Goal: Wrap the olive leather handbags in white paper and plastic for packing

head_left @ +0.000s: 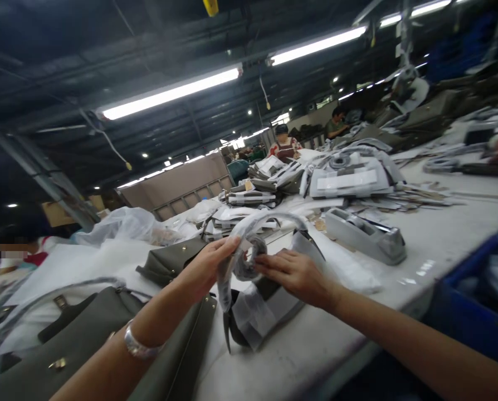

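Observation:
A small dark bag [269, 312] stands on the table, partly covered in white wrapping, with a plastic-wrapped handle [274, 218] arching over it. A coiled strap [249, 266] in clear wrap sits at the handle. My left hand [209, 262] is closed on the left side of the wrapped handle, thumb and fingers near the coil. My right hand [294, 274] presses its fingers together on the coiled strap's right side. Its fingertips partly cover the coil.
Grey-green bags [94, 334] lie at left. A tape dispenser [364, 236] stands on the white table [433, 223] at right. Wrapped bags [349, 175] are piled behind. A blue bin [470, 312] is at lower right. People [283, 142] sit farther back.

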`<state>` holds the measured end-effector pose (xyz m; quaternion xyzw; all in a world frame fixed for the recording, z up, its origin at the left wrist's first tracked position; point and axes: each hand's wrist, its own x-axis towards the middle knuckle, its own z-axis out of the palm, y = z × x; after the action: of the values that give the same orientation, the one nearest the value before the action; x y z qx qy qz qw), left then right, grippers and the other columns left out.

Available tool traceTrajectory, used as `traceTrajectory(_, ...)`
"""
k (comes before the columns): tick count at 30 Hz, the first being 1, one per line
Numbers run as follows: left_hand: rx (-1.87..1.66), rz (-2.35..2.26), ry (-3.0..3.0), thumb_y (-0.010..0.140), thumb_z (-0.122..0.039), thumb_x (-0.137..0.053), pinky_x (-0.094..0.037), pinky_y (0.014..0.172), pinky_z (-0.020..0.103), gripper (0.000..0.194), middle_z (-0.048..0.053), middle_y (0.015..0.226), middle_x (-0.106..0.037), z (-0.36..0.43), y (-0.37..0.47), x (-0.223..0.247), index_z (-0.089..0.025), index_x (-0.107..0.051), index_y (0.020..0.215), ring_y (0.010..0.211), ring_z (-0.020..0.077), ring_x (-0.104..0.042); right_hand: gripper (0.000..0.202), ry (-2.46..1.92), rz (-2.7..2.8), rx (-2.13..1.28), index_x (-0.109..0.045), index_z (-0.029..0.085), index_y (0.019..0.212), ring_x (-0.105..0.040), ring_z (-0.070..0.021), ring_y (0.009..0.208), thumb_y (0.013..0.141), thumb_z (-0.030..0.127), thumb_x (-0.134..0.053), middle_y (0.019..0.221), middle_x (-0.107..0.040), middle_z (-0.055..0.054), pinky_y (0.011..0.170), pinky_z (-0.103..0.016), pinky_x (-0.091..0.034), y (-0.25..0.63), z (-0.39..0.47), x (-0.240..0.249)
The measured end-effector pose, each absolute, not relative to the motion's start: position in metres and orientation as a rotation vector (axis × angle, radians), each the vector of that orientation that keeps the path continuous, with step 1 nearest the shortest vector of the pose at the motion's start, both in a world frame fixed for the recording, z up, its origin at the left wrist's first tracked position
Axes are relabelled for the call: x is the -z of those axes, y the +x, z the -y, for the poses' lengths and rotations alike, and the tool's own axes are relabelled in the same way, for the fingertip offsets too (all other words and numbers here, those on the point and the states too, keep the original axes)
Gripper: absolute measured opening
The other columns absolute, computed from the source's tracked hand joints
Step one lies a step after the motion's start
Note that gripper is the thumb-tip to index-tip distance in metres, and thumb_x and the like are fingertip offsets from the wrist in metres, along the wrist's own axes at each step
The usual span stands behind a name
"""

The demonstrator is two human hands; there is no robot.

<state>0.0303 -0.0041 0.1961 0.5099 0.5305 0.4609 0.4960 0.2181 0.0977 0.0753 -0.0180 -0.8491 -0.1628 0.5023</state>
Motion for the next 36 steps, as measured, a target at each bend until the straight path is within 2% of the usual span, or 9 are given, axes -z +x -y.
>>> traceTrajectory(3, -1.221, -1.294, 1.137, 0.081, -0.044, -0.077, -0.057, 0.073, 0.027, 0.037, 0.008, 0.093, -0.075, 0.003, 0.029, -0.192, -0.014, -0.073, 0.102, 0.078, 0.0194, -0.071, 0.038, -0.069, 2.048, 0.214, -0.059, 0.019, 0.132, -0.068, -0.014, 0.105, 0.098, 0.007, -0.046, 0.13, -0.067, -0.007, 0.086, -0.028, -0.057, 0.243, -0.093, -0.059)
traceTrajectory(6, -1.347, -1.317, 1.027, 0.077, -0.036, -0.081, -0.059, 0.066, 0.025, 0.032, 0.006, 0.086, -0.076, -0.002, 0.026, -0.193, -0.014, -0.072, 0.099, 0.07, 0.019, -0.072, 0.036, -0.19, 2.066, 0.116, -0.061, 0.021, 0.129, -0.069, -0.0134, 0.105, 0.098, 0.009, -0.049, 0.121, -0.072, -0.006, 0.088, -0.026, -0.057, 0.278, -0.095, -0.035)
traceTrajectory(10, -1.557, -1.259, 0.965, 0.078, -0.027, -0.08, -0.06, 0.062, 0.022, 0.029, 0.004, 0.082, -0.077, -0.006, 0.028, -0.201, -0.012, -0.071, 0.1, 0.065, 0.0176, -0.072, 0.023, -0.603, 2.074, -0.018, -0.069, 0.022, 0.114, -0.072, -0.0173, 0.097, 0.099, 0.021, -0.053, 0.108, -0.075, -0.006, 0.086, -0.029, -0.059, 0.339, -0.117, -0.006)
traceTrajectory(14, -1.752, -1.247, 0.986, 0.08, -0.021, -0.077, -0.06, 0.061, 0.019, 0.025, -0.001, 0.08, -0.077, -0.002, 0.032, -0.205, -0.014, -0.07, 0.103, 0.061, 0.0135, -0.071, 0.025, -1.066, 2.016, -0.141, -0.074, 0.021, 0.101, -0.073, -0.022, 0.087, 0.097, 0.033, -0.053, 0.101, -0.077, -0.006, 0.08, -0.035, -0.06, 0.396, -0.149, 0.012)
traceTrajectory(17, -1.73, -1.302, 0.991, 0.077, -0.027, -0.08, -0.06, 0.058, 0.02, 0.035, 0.001, 0.083, -0.077, 0.002, 0.035, -0.195, -0.015, -0.07, 0.109, 0.063, 0.0161, -0.072, 0.027, -1.196, 2.006, -0.161, -0.075, 0.021, 0.098, -0.072, -0.0221, 0.08, 0.093, 0.035, -0.053, 0.096, -0.077, -0.005, 0.076, -0.035, -0.059, 0.421, -0.165, 0.018)
traceTrajectory(26, -1.568, -1.391, 0.799, 0.057, -0.036, -0.093, -0.063, 0.058, 0.03, 0.063, 0.002, 0.082, -0.078, 0.02, 0.046, -0.176, -0.021, -0.071, 0.113, 0.065, 0.0246, -0.075, 0.039, -1.418, 1.71, -0.108, -0.071, 0.018, 0.114, -0.07, -0.0225, 0.097, 0.093, 0.041, -0.048, 0.116, -0.072, -0.01, 0.087, -0.034, -0.056, 0.454, -0.215, -0.003)
traceTrajectory(28, -1.558, -1.421, 0.808, 0.06, -0.039, -0.092, -0.063, 0.056, 0.029, 0.061, 0.002, 0.082, -0.078, 0.023, 0.046, -0.178, -0.022, -0.07, 0.114, 0.066, 0.0248, -0.075, 0.04, -1.484, 1.703, -0.138, -0.071, 0.017, 0.115, -0.07, -0.0235, 0.099, 0.092, 0.04, -0.047, 0.115, -0.073, -0.01, 0.086, -0.035, -0.056, 0.461, -0.231, -0.006)
traceTrajectory(33, -1.55, -1.401, 0.802, 0.075, -0.039, -0.081, -0.06, 0.05, 0.026, 0.044, 0.001, 0.086, -0.078, 0.019, 0.047, -0.179, -0.025, -0.069, 0.114, 0.069, 0.0244, -0.075, 0.041, -1.579, 1.851, -0.26, -0.079, 0.022, 0.09, -0.072, -0.0249, 0.092, 0.092, 0.046, -0.047, 0.094, -0.079, -0.005, 0.079, -0.033, -0.056, 0.473, -0.251, -0.012)
traceTrajectory(36, -1.519, -1.36, 0.864, 0.077, -0.04, -0.08, -0.057, 0.045, 0.026, 0.038, -0.002, 0.081, -0.078, 0.023, 0.047, -0.18, -0.028, -0.069, 0.112, 0.07, 0.025, -0.075, 0.05, -1.61, 1.896, -0.264, -0.08, 0.021, 0.092, -0.071, -0.0265, 0.097, 0.094, 0.052, -0.041, 0.098, -0.078, -0.008, 0.083, -0.034, -0.054, 0.474, -0.254, -0.019)
